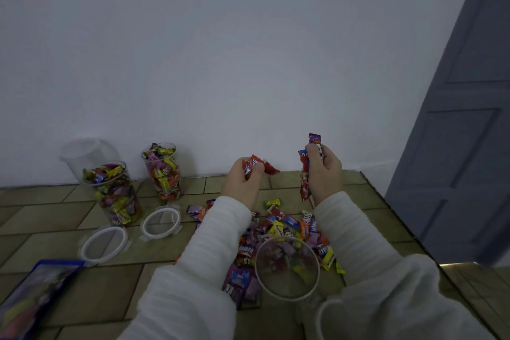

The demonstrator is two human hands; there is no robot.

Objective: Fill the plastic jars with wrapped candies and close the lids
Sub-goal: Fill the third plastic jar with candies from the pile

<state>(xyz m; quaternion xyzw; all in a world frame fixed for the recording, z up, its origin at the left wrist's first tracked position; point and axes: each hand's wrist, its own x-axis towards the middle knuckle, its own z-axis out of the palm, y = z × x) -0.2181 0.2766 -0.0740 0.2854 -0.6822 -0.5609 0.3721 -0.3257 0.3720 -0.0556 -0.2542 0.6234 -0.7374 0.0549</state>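
Both hands hold candies: left hand [242, 183] grips red ones, right hand [325, 174] a bunch. Open jar [287, 270] sits near the person, btwn forearms; bring fists over its mouth w/o spilling.

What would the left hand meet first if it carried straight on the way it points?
Probably the wall. The left hand, gripping red candies, points away over bare floor; nothing else shows ahead, though depth is unclear.

Plain white wall [248, 49], tan tiled floor [49, 212], grey panelled door [463, 132] at right, dim light
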